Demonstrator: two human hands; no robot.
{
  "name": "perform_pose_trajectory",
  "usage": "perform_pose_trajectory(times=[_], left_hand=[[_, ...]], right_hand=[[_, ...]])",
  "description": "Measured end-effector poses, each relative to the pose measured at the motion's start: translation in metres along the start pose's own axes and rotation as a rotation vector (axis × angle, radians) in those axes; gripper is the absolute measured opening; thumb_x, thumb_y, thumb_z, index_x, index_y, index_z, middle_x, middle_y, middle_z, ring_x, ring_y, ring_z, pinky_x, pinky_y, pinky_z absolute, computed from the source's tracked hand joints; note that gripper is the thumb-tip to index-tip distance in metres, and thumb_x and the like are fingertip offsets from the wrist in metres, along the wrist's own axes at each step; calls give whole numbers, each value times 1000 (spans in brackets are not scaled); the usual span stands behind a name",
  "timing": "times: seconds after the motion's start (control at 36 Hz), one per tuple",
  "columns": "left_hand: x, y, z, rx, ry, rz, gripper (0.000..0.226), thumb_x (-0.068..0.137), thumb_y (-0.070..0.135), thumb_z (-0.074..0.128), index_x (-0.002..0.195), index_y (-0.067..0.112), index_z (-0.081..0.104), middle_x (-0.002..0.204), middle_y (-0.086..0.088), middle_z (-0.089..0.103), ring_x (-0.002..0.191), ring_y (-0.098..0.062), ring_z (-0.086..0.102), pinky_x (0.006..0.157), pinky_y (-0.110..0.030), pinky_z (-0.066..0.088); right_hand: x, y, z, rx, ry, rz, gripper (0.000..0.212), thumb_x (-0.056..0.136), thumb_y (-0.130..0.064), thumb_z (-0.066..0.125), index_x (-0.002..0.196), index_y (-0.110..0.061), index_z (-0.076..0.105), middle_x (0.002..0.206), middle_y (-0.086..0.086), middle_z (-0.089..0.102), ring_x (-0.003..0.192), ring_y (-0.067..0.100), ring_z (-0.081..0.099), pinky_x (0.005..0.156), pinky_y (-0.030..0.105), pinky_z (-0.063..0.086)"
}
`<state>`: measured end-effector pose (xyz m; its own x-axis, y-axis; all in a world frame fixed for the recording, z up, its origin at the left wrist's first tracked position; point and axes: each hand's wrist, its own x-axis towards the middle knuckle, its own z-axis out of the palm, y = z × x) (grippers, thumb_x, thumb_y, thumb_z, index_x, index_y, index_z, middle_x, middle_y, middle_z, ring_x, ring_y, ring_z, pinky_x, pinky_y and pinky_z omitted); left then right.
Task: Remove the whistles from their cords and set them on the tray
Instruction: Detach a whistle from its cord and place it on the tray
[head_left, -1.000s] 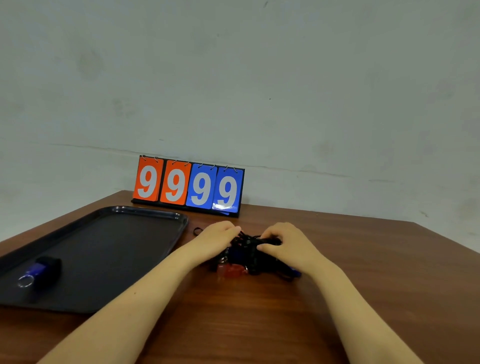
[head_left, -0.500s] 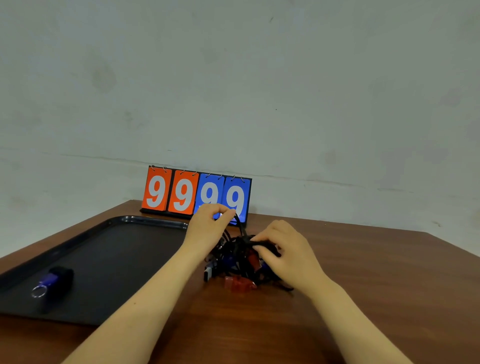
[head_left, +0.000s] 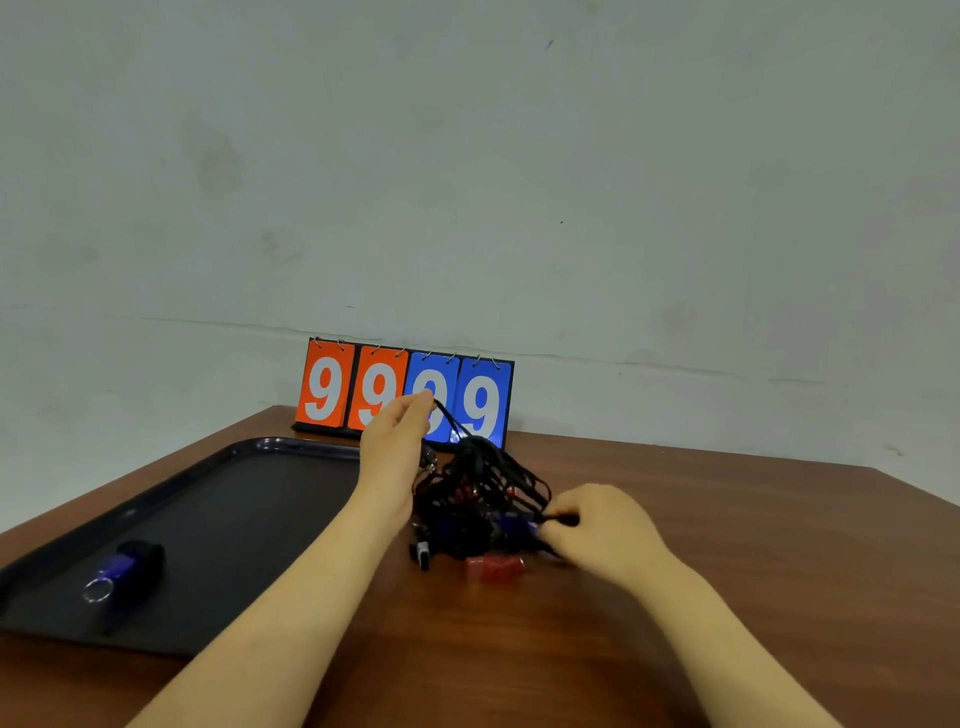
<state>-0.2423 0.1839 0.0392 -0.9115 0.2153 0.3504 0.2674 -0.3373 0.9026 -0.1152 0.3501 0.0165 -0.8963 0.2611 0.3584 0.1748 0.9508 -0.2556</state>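
1. Whistles first: one blue and black whistle (head_left: 122, 569) with its key ring lies nearest me on the black tray (head_left: 249, 519), at my left on the bench (head_left: 753, 545).
2. Next out, a red whistle (head_left: 493, 567) and a small black clip (head_left: 422, 553) lie on the wood at the foot of the tangle of cords (head_left: 483, 493); other blue and red whistles are half hidden inside it.
3. My right hand (head_left: 605, 535) is curled low against the tangle, fingertips pinching a black piece, cord or whistle end, I cannot tell which.
4. My left hand (head_left: 395, 452) is raised, thumb and fingers pinching one cord (head_left: 447, 415) drawn taut up out of the pile.
5. Farthest back, a flip scoreboard (head_left: 405, 395) reading 9999 stands against the wall.
6. Risks, as I judge them: pulling this strand harder could tighten the knot or lift the whole bundle, flinging loose whistles off the bench; a sideways swing could knock the scoreboard.
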Motion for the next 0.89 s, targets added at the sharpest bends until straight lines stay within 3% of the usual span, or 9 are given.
perform_pose_trajectory(times=[0.08, 0.19, 0.28, 0.33, 0.39, 0.47, 0.61, 0.78, 0.89], left_hand=[[-2, 2, 2, 12, -27, 31, 10, 97, 33, 52, 92, 32, 60, 96, 16, 57, 90, 1, 51, 85, -27, 36], [-10, 5, 8, 91, -102, 9, 14, 98, 34, 50, 92, 28, 61, 90, 4, 56, 93, -9, 54, 83, -23, 38], [-17, 4, 14, 89, -175, -54, 24, 96, 37, 52, 94, 17, 66, 91, -15, 54, 109, -29, 54, 95, -33, 41], [-21, 3, 17, 61, -220, -94, 36, 95, 38, 53, 102, 4, 61, 105, -22, 56, 113, -33, 54, 104, -39, 38], [-23, 2, 18, 51, -252, -126, 27, 94, 39, 55, 91, 17, 71, 90, -20, 57, 96, -28, 58, 107, -43, 36], [-19, -3, 17, -24, -302, -211, 44, 93, 38, 57, 50, 28, 62, 61, 4, 45, 66, -13, 46, 91, -38, 37], [-13, -9, 16, -238, -328, -304, 35, 95, 35, 55, 64, 19, 49, 57, 5, 38, 52, -10, 38, 53, -22, 37], [-8, -10, 12, -472, -225, -350, 25, 95, 26, 53, 72, 18, 49, 54, 7, 37, 41, -7, 36, 44, -18, 41], [-5, -10, 8, -523, -157, -355, 25, 98, 26, 49, 75, 18, 50, 52, 7, 40, 38, -4, 36, 35, -12, 32]], right_hand=[[3, 12, -4, -19, 120, 152, 26, 88, -27, 49, 75, -20, 71, 67, -2, 66, 68, 21, 60, 65, 25, 38], [2, 11, -13, 40, 301, 144, 23, 89, -22, 49, 92, -31, 70, 99, -12, 68, 97, 12, 58, 97, 35, 41], [-1, -2, -9, 367, 423, 31, 18, 90, -21, 54, 97, -34, 65, 99, -21, 62, 96, -2, 54, 93, 29, 45], [-3, -15, -2, 474, 423, -45, 14, 87, -30, 59, 99, -35, 65, 96, -21, 62, 91, -5, 55, 83, 24, 48], [-3, -26, 6, 483, 360, -84, 20, 83, -42, 63, 103, -38, 63, 97, -19, 61, 92, -4, 55, 79, 18, 46], [1, -35, 18, 486, 237, -72, 25, 84, -44, 65, 108, -36, 62, 102, -19, 60, 96, -5, 54, 77, 11, 41], [7, -26, 25, 517, 318, -51, 19, 88, -30, 65, 107, -32, 69, 100, -19, 67, 93, -5, 58, 76, 11, 43], [3, -23, 15, 641, 482, -66, 27, 88, -8, 62, 98, -30, 73, 88, -21, 70, 83, -4, 63, 69, 7, 45], [-1, -20, 9, 608, 489, -130, 33, 89, -3, 59, 89, -35, 67, 87, -20, 69, 79, -1, 63, 67, 11, 47]])
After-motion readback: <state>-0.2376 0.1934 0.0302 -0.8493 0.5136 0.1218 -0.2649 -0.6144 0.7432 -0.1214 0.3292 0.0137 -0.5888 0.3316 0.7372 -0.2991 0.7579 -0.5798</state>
